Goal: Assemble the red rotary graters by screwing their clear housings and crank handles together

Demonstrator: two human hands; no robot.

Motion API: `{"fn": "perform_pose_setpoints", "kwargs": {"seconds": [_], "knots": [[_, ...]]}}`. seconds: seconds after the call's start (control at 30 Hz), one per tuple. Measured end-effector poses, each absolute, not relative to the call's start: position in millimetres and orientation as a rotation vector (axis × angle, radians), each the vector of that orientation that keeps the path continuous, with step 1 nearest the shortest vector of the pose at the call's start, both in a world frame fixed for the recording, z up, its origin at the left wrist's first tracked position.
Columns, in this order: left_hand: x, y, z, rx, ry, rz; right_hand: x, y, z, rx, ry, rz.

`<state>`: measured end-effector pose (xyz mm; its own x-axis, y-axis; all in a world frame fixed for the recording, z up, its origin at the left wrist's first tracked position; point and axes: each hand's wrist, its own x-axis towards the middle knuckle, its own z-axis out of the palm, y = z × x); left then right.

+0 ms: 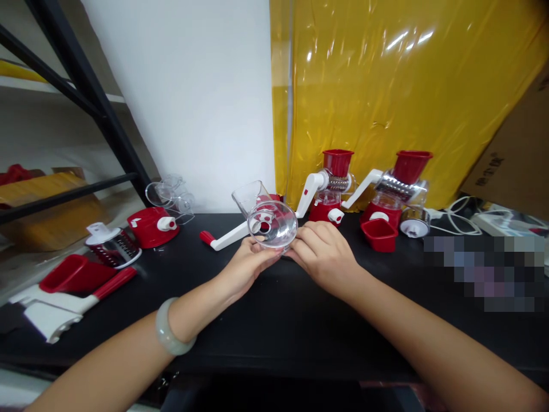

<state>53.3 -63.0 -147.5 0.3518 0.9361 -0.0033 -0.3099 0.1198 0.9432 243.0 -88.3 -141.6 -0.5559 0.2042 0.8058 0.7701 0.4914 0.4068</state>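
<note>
A clear plastic grater housing (281,224), with a slanted square feed chute at its upper left, is held between both hands above the black table. My left hand (246,263) grips its lower left edge, thumb toward the rim. My right hand (321,252) has its fingers closed at the right side of the round opening. Behind the housing stands a red part, seen partly through the clear plastic. A white crank with a red handle (231,235) lies just left of it.
Left on the black table (274,320) are a red base (152,227), a grater drum (114,247), a red hopper (77,273) and a white frame (54,317). Assembled graters (328,186) (392,189), a red cup (380,234), another drum (415,222) and white cables (454,217) are right.
</note>
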Motion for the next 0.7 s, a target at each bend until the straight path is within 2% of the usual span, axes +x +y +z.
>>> {"fn": "perform_pose_setpoints", "kwargs": {"seconds": [0.4,0.7], "knots": [[48,-62,-146,1.070,0.766,1.026,251,-80,-158,-0.886,-2.047,-0.691],[48,-64,-145,1.043,0.685,1.063,249,-81,-157,-0.819,-2.085,-0.804]]}}
